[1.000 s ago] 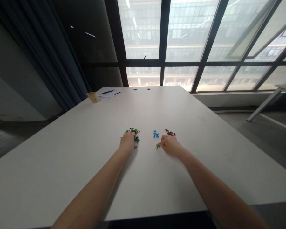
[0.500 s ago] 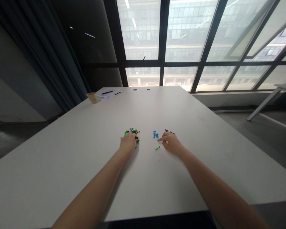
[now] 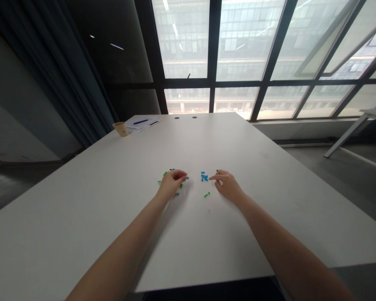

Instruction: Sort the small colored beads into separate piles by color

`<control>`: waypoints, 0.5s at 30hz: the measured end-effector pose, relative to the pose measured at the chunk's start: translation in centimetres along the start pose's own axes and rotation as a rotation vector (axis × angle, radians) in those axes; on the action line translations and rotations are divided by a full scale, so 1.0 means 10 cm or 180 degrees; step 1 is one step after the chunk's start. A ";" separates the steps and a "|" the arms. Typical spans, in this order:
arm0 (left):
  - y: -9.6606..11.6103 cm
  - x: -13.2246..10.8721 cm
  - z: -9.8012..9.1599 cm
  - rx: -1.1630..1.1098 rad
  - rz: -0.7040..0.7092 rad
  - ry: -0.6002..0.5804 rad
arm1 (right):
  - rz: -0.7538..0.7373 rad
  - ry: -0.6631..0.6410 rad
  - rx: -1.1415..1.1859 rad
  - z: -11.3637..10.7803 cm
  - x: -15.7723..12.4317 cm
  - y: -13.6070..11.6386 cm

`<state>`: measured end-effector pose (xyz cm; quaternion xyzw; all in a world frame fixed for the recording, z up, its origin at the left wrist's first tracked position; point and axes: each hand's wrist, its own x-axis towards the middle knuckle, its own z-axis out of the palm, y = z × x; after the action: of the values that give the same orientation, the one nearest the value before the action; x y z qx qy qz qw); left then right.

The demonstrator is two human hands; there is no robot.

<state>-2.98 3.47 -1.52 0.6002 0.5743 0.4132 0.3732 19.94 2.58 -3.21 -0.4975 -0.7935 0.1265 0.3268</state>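
Observation:
My left hand is pinched on a small blue block, held just off its fingertips. Beneath and around that hand lies a mixed heap of small blocks, largely covered by it; a green block shows at its edge. Between the hands sits a loose cluster of small blue blocks. My right hand rests to the right of this cluster, index finger stretched toward it and nothing visible in its grasp. Two green pieces lie nearer to me. Dark blocks behind the right hand are mostly hidden.
All of this is on a wide white table. A tan paper cup stands at the far left edge, beside papers with a blue pen. Large windows are beyond the table, and a dark curtain hangs on the left.
My left hand has come up off the mixed heap and turned rightward, now with a blue block in its fingertips. The right index finger has shifted slightly up, beside the blue cluster.

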 end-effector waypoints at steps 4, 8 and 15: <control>0.06 -0.05 0.12 -0.1323 -0.0423 -0.0223 | -0.0002 0.0045 -0.0010 0.01 -0.01 -0.02; 0.06 -0.09 0.22 -0.1755 -0.0484 -0.0184 | -0.0030 0.0045 -0.0010 0.00 -0.01 -0.05; 0.10 -0.14 0.28 -0.1355 0.0147 -0.0306 | -0.0311 0.0157 0.0168 -0.02 -0.01 -0.14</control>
<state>0.01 2.10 -1.76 0.5399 0.4417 0.5045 0.5089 19.11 1.80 -2.36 -0.4523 -0.8050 0.1190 0.3650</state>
